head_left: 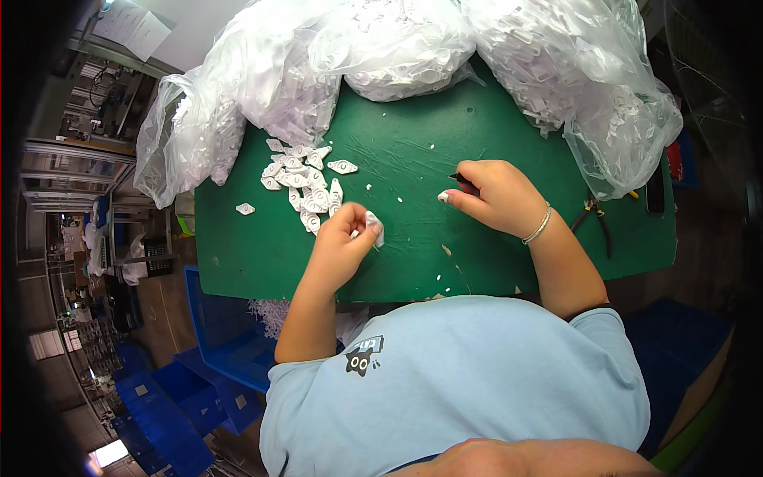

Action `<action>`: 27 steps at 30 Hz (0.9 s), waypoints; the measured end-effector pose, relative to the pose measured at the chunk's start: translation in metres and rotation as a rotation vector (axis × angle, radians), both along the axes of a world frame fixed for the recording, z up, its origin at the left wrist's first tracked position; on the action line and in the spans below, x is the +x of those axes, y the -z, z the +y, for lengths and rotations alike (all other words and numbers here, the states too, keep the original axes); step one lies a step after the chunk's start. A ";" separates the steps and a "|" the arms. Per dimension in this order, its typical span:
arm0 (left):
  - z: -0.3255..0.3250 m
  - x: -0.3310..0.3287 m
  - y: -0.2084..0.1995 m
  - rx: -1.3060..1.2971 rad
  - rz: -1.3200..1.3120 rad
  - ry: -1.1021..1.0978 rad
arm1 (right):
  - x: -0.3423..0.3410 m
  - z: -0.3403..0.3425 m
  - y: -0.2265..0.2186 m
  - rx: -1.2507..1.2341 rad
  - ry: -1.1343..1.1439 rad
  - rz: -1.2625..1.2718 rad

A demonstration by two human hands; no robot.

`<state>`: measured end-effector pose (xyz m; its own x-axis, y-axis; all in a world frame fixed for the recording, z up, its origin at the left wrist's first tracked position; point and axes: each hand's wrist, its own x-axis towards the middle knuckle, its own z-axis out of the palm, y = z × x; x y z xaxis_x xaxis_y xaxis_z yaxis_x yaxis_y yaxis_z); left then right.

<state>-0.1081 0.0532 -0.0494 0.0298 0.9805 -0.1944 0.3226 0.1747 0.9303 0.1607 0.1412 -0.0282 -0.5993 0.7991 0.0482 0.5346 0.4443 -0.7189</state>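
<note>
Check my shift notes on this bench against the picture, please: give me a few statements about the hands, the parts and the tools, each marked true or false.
1. The left hand pinches a small white plastic part. True.
2. The right hand is empty. False: it grips a thin dark tool.
3. A loose pile of white parts lies on the green table beyond the left hand. True.
4. The pliers lie left of the left hand. False: they lie at the right, past the right forearm.
5. Clear bags of white parts line the far edge of the table. True.
</note>
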 end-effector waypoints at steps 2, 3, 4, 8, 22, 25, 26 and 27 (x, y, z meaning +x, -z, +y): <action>0.008 0.010 -0.008 -0.083 -0.276 -0.073 | -0.001 -0.001 0.002 0.023 0.018 0.026; 0.014 0.018 -0.016 -0.167 -0.549 -0.150 | -0.002 -0.001 0.003 0.047 0.032 0.053; 0.018 0.030 -0.020 -0.143 -0.578 -0.196 | -0.004 -0.002 0.003 0.050 0.035 0.052; 0.025 0.057 -0.018 -0.046 -0.616 -0.190 | -0.012 -0.010 0.007 0.139 0.027 0.152; 0.015 0.076 -0.007 0.031 -0.653 -0.163 | -0.018 -0.017 0.013 0.194 -0.049 0.150; 0.013 0.074 -0.006 0.016 -0.666 -0.140 | -0.019 -0.018 0.012 0.220 -0.049 0.122; 0.013 0.074 -0.006 0.007 -0.681 -0.124 | -0.019 -0.018 0.013 0.219 -0.049 0.121; 0.013 0.075 -0.007 0.006 -0.681 -0.124 | -0.020 -0.019 0.013 0.245 -0.046 0.106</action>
